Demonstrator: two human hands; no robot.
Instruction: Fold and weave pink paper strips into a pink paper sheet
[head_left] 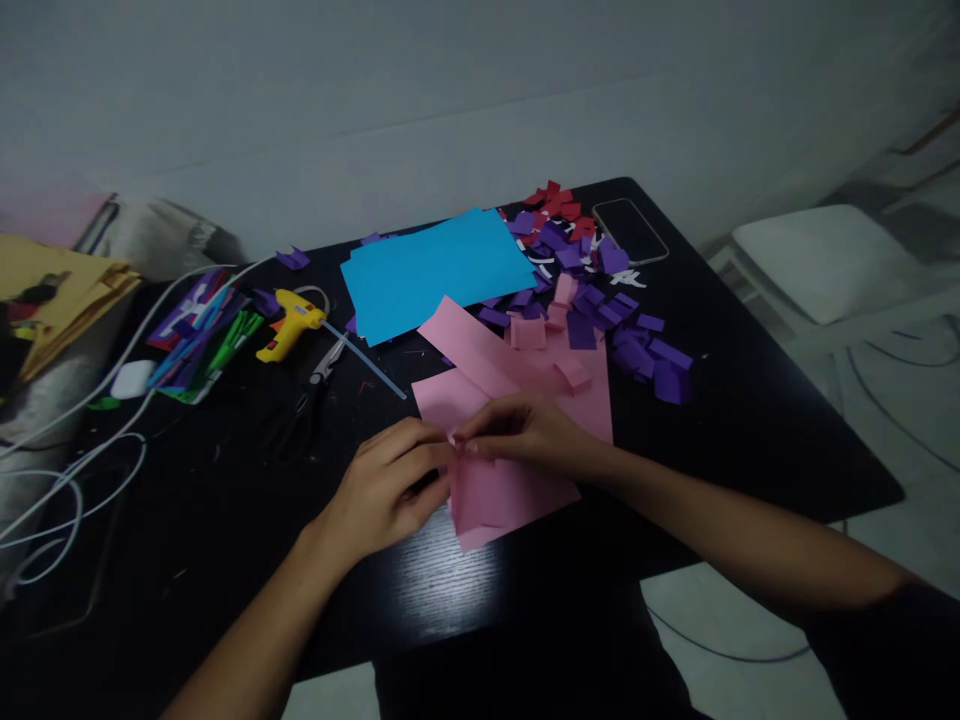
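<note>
Both my hands meet over pink paper near the front of the black table. My left hand has its fingers curled and pinched at the left edge of a small pink paper piece. From the right, my right hand pinches the same piece near its top, thumb and forefinger close together. Under them lie larger pink sheets, and a pink strip slants out above my right hand. Exactly how the piece is folded between my fingertips is hidden.
Blue sheets lie behind the pink ones. Purple paper pieces and red ones are heaped at right, by a phone. Left are a yellow glue gun, scissors, colored strips and white cables.
</note>
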